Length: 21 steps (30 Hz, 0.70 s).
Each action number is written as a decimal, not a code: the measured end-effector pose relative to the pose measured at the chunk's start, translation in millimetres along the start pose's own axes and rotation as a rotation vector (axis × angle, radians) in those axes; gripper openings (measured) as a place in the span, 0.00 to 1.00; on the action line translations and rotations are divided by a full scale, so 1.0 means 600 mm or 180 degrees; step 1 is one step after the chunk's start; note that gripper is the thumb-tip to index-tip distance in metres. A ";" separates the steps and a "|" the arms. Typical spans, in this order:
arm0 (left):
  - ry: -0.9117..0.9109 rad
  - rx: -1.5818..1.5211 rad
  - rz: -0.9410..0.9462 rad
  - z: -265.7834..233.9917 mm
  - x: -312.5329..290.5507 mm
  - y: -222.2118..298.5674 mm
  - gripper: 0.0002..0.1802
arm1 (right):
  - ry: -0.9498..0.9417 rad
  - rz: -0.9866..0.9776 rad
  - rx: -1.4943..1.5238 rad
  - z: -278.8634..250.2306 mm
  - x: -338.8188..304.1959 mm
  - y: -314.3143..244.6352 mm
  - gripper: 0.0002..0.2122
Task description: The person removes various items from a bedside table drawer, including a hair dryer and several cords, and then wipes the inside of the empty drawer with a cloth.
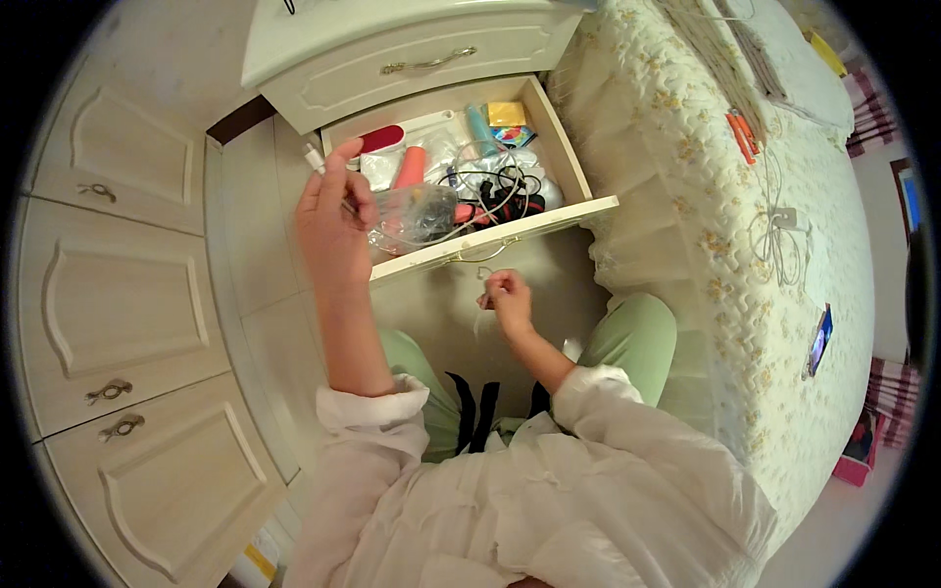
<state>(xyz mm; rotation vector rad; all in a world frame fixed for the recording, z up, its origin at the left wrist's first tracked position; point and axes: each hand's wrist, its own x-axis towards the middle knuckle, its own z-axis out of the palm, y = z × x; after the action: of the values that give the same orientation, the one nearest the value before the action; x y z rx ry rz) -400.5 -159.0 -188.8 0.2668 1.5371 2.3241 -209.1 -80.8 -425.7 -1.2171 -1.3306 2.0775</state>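
Note:
My left hand point(336, 211) is raised at the left front corner of the open drawer point(495, 241), its fingers closed round a white cable. The cable's pale plug end point(314, 157) sticks out beyond the fingertips, and a white cord point(404, 241) loops from near this hand over the drawer's contents. Lower and to the right, my right hand point(508, 297) is pinched just in front of the drawer's face. A thin pale strand point(477, 323) hangs from its fingers; whether it is the same cable I cannot tell. Inside the drawer, a clear plastic bag point(417, 213) lies nearest my left hand.
The drawer also holds a red brush-like item point(382, 138), a coral tube point(411, 167), black cables point(510, 201) and a yellow packet point(506, 114). A quilted bed point(667, 196) on the right bears orange-red items point(742, 137), a coiled charger cable point(781, 245) and a phone point(820, 341). Cabinets point(118, 284) line the left.

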 end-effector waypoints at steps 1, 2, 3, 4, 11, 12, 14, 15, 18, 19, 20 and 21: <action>-0.0226 0.0001 -0.0065 0.001 0.001 -0.004 0.16 | 0.0066 -0.0212 0.0058 0.003 -0.042 -0.065 0.05; -0.0513 -0.0039 -0.0159 0.016 0.007 -0.020 0.17 | 0.0000 -0.0643 0.0048 -0.011 -0.078 -0.114 0.07; -0.0531 -0.0051 -0.0127 0.024 0.007 -0.017 0.17 | -0.0166 -0.1043 0.0055 -0.011 -0.115 -0.150 0.09; -0.0684 -0.0018 -0.0391 0.041 0.005 -0.025 0.17 | -0.0133 -0.1087 0.0038 -0.020 -0.141 -0.176 0.09; -0.1395 -0.0359 -0.1311 0.086 -0.032 -0.068 0.22 | -0.0675 -0.2760 -0.0429 -0.005 -0.157 -0.250 0.11; -0.1390 -0.0353 -0.1288 0.088 -0.034 -0.061 0.22 | -0.0775 -0.2857 -0.0734 -0.005 -0.150 -0.255 0.11; -0.1847 -0.0945 -0.1831 0.094 -0.038 -0.039 0.22 | -0.0849 -0.2609 -0.0707 -0.001 -0.143 -0.267 0.11; -0.1916 -0.1015 -0.1815 0.098 -0.039 -0.026 0.22 | -0.0903 -0.2347 -0.0692 0.001 -0.142 -0.272 0.11; -0.2040 -0.1363 -0.1501 0.107 -0.048 -0.016 0.21 | -0.0897 -0.2132 -0.0636 -0.014 -0.134 -0.285 0.12; -0.1709 -0.1091 -0.1488 0.117 -0.061 -0.012 0.18 | -0.0888 -0.2155 -0.0637 -0.014 -0.128 -0.293 0.12; -0.1714 -0.1088 -0.1475 0.120 -0.067 -0.009 0.18 | -0.0692 -0.2653 -0.1139 -0.004 -0.129 -0.319 0.13; -0.1890 -0.1091 -0.1362 0.122 -0.072 -0.007 0.17 | -0.0480 -0.3143 -0.1645 0.005 -0.130 -0.334 0.14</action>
<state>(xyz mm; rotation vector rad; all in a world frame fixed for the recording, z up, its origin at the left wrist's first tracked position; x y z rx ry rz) -335.3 -111.5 -162.3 0.4394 0.8021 1.8870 -193.7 -42.0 -214.4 -0.3583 -2.0518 1.1557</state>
